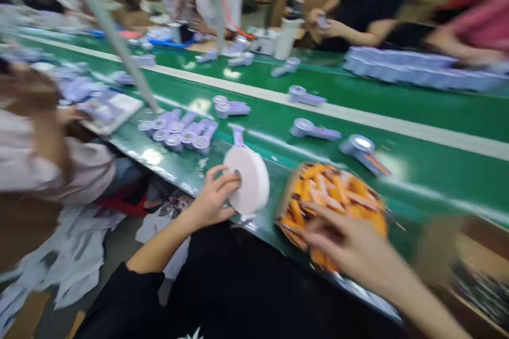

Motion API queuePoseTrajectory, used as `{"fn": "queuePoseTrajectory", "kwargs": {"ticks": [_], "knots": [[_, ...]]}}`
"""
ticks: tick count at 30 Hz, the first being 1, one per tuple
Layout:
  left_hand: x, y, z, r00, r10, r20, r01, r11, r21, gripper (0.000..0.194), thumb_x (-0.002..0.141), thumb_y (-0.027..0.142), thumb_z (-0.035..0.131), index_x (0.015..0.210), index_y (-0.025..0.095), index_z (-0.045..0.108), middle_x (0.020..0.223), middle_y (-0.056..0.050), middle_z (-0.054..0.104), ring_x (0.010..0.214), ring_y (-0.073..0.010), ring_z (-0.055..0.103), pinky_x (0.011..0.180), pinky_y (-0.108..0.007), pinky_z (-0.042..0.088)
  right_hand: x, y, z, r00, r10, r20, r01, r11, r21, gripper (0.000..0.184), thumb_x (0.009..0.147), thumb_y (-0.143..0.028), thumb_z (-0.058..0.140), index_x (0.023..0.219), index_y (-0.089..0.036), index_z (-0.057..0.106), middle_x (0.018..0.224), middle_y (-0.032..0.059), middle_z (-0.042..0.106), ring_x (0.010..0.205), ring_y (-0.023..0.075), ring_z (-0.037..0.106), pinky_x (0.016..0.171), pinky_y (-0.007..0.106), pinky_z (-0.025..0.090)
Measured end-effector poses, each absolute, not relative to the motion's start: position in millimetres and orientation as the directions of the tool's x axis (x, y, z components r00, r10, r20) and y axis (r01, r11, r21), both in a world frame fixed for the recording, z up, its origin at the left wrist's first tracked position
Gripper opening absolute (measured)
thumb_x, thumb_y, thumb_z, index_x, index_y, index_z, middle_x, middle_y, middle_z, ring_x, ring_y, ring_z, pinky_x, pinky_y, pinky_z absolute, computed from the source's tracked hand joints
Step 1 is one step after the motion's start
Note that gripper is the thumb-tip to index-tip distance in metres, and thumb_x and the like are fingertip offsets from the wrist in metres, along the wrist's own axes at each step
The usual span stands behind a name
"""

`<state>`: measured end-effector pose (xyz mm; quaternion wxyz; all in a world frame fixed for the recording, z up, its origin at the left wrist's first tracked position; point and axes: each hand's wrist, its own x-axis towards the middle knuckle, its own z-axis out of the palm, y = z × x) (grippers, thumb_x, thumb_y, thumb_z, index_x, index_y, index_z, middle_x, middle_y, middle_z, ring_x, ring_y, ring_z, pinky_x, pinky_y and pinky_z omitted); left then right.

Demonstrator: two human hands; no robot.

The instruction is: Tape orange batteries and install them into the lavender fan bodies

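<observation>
My left hand (214,196) is closed round a thick white roll (248,180) standing on edge at the near rim of the green conveyor belt (417,164). My right hand (344,246) is blurred by motion and reaches with stretched fingers over a round tray of small orange pieces (334,190). I cannot make out whether it holds one. A lilac handheld device (238,135) lies just behind the roll.
Several lilac devices lie on the belt, in a cluster (178,130) and singly (314,130). A white stripe (397,126) runs along the belt. Other people sit at the left (40,153) and across the line (366,16). A cardboard box (469,270) stands at right.
</observation>
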<state>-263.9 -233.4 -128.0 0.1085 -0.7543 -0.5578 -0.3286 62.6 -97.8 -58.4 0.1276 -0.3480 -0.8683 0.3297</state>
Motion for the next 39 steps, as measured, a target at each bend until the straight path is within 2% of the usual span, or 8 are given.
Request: {"fn": "queuePoseTrajectory", "kwargs": {"ticks": [3, 7, 12, 18, 22, 29, 32, 39], "knots": [[-254.8, -224.3, -134.4, 0.166, 0.711, 0.684, 0.888, -0.409, 0.21, 0.053, 0.092, 0.006, 0.074, 0.14, 0.025, 0.062, 0.132, -0.011, 0.075, 0.142, -0.0328, 0.06, 0.127, -0.062, 0.047, 26.8, -151.7, -79.2, -0.834, 0.506, -0.218, 0.391, 0.265, -0.882, 0.051, 0.098, -0.061, 0.076, 0.129, -0.02, 0.083, 0.074, 0.0032, 0.079, 0.062, 0.0192, 0.071, 0.064, 0.028, 0.055], [-249.2, -214.6, -147.4, 0.12, 0.707, 0.697, 0.837, -0.45, 0.312, 0.053, 0.093, 0.01, 0.078, 0.141, 0.027, 0.062, 0.132, -0.011, 0.073, 0.146, -0.0357, 0.057, 0.122, -0.062, 0.052, 5.8, -178.6, -116.6, -0.902, 0.426, -0.069, 0.23, 0.337, -0.913, 0.038, 0.112, -0.041, 0.061, 0.097, -0.017, 0.087, 0.062, -0.0009, 0.069, 0.053, 0.0101, 0.055, 0.06, 0.023, 0.042], [-258.4, -225.4, -159.0, -0.087, 0.821, 0.564, 0.76, -0.311, 0.571, 0.061, 0.095, 0.031, 0.086, 0.15, 0.028, 0.059, 0.147, -0.015, 0.061, 0.144, -0.037, 0.06, 0.086, -0.042, 0.07, 25.5, -184.8, -128.6, -0.897, 0.376, -0.234, 0.435, 0.654, -0.619, 0.023, 0.104, -0.041, 0.078, 0.101, -0.021, 0.088, 0.07, 0.0018, 0.078, 0.06, 0.0148, 0.066, 0.061, 0.026, 0.042], [-253.8, -221.3, -159.0, 0.056, 0.757, 0.651, 0.864, -0.364, 0.349, 0.066, 0.092, 0.016, 0.08, 0.153, 0.027, 0.057, 0.137, -0.014, 0.069, 0.142, -0.0401, 0.058, 0.112, -0.059, 0.058, 43.5, -123.2, -70.5, -0.594, 0.801, 0.076, 0.718, 0.571, -0.398, 0.037, 0.113, -0.047, 0.062, 0.119, -0.019, 0.084, 0.117, 0.0133, 0.086, 0.108, 0.0256, 0.079, 0.086, 0.032, 0.053], [-238.5, -215.0, -149.7, 0.133, 0.735, 0.665, 0.875, -0.401, 0.269, 0.066, 0.09, 0.01, 0.075, 0.151, 0.025, 0.056, 0.136, -0.014, 0.071, 0.141, -0.0402, 0.058, 0.116, -0.06, 0.053, 35.4, -77.8, -54.8, -0.447, 0.891, -0.083, 0.884, 0.425, -0.195, 0.038, 0.103, -0.052, 0.072, 0.098, -0.016, 0.083, 0.106, 0.0165, 0.083, 0.101, 0.0309, 0.074, 0.079, 0.036, 0.05], [-232.9, -226.9, -135.9, 0.214, 0.735, 0.643, 0.905, -0.396, 0.152, 0.059, 0.087, 0.0, 0.07, 0.141, 0.021, 0.062, 0.133, -0.015, 0.073, 0.139, -0.0397, 0.054, 0.116, -0.058, 0.053, 54.4, -70.4, -65.6, -0.418, 0.891, 0.179, 0.076, 0.231, -0.97, 0.049, 0.085, -0.069, 0.086, 0.086, -0.021, 0.073, 0.075, 0.0, 0.071, 0.064, 0.0147, 0.064, 0.064, 0.031, 0.055], [-231.4, -233.5, -131.9, 0.234, 0.737, 0.634, 0.916, -0.386, 0.111, 0.06, 0.086, -0.001, 0.07, 0.14, 0.023, 0.065, 0.13, -0.014, 0.074, 0.139, -0.0392, 0.053, 0.112, -0.056, 0.056, 56.9, -89.3, -68.9, -0.379, 0.901, 0.209, -0.144, 0.166, -0.976, 0.054, 0.078, -0.067, 0.094, 0.104, -0.023, 0.076, 0.088, 0.0023, 0.079, 0.072, 0.018, 0.076, 0.071, 0.034, 0.066], [-224.5, -240.1, -128.3, 0.303, 0.753, 0.583, 0.912, -0.407, 0.051, 0.064, 0.092, 0.0, 0.07, 0.149, 0.03, 0.069, 0.129, -0.009, 0.079, 0.136, -0.0338, 0.055, 0.113, -0.049, 0.056, 49.8, -122.2, -70.2, -0.305, 0.885, 0.352, 0.116, 0.401, -0.909, 0.046, 0.094, -0.061, 0.082, 0.122, -0.025, 0.086, 0.125, 0.0091, 0.087, 0.115, 0.0291, 0.084, 0.107, 0.045, 0.069]]}}
